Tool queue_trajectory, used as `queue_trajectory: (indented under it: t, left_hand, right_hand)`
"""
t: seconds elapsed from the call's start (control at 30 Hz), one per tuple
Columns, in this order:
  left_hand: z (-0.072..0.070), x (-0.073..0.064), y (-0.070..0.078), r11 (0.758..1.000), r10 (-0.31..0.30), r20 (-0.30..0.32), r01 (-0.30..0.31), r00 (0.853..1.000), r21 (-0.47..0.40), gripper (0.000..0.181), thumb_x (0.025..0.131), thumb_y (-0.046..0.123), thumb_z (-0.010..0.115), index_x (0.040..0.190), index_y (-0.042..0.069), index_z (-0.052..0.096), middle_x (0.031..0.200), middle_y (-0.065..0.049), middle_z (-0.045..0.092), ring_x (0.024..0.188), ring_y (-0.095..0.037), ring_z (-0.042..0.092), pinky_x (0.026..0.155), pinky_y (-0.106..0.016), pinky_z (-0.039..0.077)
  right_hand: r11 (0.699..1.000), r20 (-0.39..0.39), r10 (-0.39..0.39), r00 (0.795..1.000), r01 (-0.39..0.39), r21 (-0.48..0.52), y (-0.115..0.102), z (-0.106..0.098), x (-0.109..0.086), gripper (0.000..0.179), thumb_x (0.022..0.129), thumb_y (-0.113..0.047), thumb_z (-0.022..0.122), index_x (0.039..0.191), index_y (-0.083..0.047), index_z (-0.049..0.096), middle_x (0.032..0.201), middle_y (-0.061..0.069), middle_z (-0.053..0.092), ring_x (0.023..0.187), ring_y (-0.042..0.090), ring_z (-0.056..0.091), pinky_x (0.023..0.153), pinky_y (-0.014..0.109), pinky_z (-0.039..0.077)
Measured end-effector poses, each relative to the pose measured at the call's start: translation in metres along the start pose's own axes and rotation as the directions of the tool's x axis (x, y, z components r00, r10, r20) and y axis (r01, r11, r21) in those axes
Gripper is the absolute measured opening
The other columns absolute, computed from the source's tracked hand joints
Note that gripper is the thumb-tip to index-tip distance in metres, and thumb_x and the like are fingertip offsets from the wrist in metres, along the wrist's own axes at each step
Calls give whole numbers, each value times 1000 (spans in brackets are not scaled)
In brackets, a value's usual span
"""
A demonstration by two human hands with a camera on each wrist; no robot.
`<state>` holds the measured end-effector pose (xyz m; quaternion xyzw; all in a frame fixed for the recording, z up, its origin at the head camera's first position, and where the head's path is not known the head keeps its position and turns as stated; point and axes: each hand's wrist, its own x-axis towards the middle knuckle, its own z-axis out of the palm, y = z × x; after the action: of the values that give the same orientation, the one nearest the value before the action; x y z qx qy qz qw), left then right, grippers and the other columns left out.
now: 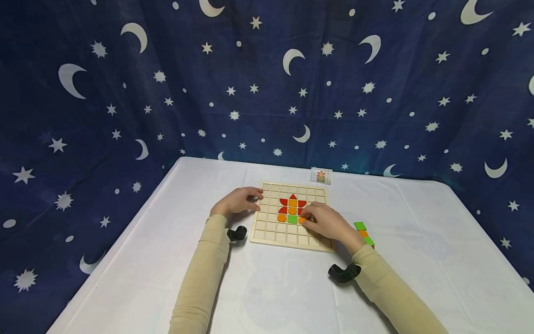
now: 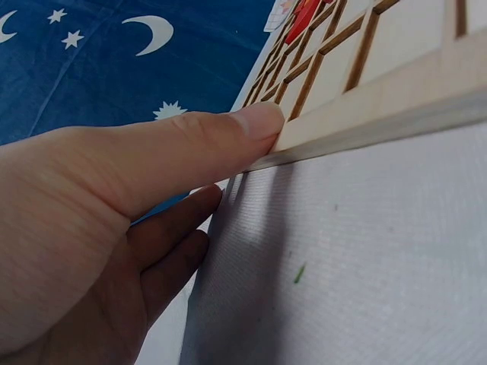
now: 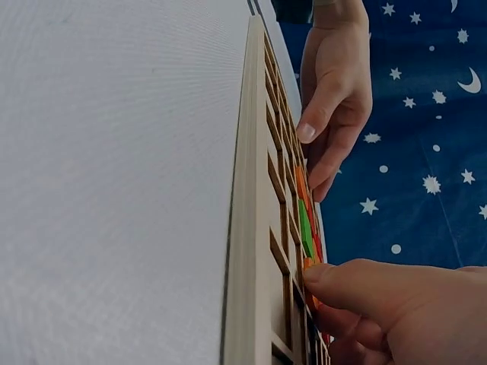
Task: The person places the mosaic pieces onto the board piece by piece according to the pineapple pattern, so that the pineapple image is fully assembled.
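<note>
A wooden grid board point(image 1: 267, 235) lies on the white table, bearing a figure of red, orange and green pieces. My left hand point(image 1: 238, 202) rests at its left side; in the left wrist view the thumb point(image 2: 255, 123) touches the wooden rim, the other fingers loosely bent beside it. My right hand point(image 1: 327, 221) pinches an orange round piece point(image 1: 302, 220) at a cell just right of the green square point(image 1: 292, 219). Its thumb tip point(image 3: 319, 275) presses on that piece in the right wrist view. Another orange round piece point(image 1: 282, 218) sits left of the green square.
Behind the board lies a small pattern card point(image 1: 321, 176) with a similar figure on a grid. Loose pieces, among them a green one point(image 1: 360, 226) and an orange one point(image 1: 364, 234), lie right of the board, partly hidden by my right forearm. A starry blue cloth point(image 1: 267, 93) hangs behind.
</note>
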<state>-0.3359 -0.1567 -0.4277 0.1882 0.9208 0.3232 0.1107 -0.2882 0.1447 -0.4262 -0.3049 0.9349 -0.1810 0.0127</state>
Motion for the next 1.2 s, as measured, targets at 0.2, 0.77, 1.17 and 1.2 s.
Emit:
queue_trajectory:
  t: [0.2,0.77,1.17,1.2]
  left_hand:
    - [-1,0,-2,1000,0,0,0,1000,3,41,86,18,76,124,9,66,148,-2,47,141,-25,35,116,-41,28]
    - [-1,-2,-5,1000,6,4,-6,1000,-9,42,86,19,76,125,10,66,149,-2,47,142,-25,34,117,-41,28]
    - [0,1,-3,1000,8,-2,-8,1000,-6,40,86,20,76,124,10,67,148,-3,47,142,-25,35,117,-41,28]
    - [0,2,-3,1000,11,-2,-11,1000,-3,40,86,20,76,124,10,67,148,-3,47,141,-25,35,117,-42,28]
  right_hand:
    - [1000,-5,-19,1000,19,-2,-1,2,2,20,91,-20,70,107,-9,71,99,1,65,91,18,60,85,39,53]
    - [1000,-6,-9,1000,9,12,-3,3,3,21,90,-19,70,108,-7,71,99,2,65,90,19,60,85,39,53]
    - [997,-17,66,998,-65,35,11,-17,-10,27,89,-18,71,114,-5,70,99,3,64,82,16,57,75,35,52]
    - [996,-19,80,997,-79,41,14,-23,-13,27,89,-17,71,113,-4,70,98,4,65,81,17,57,73,34,52]
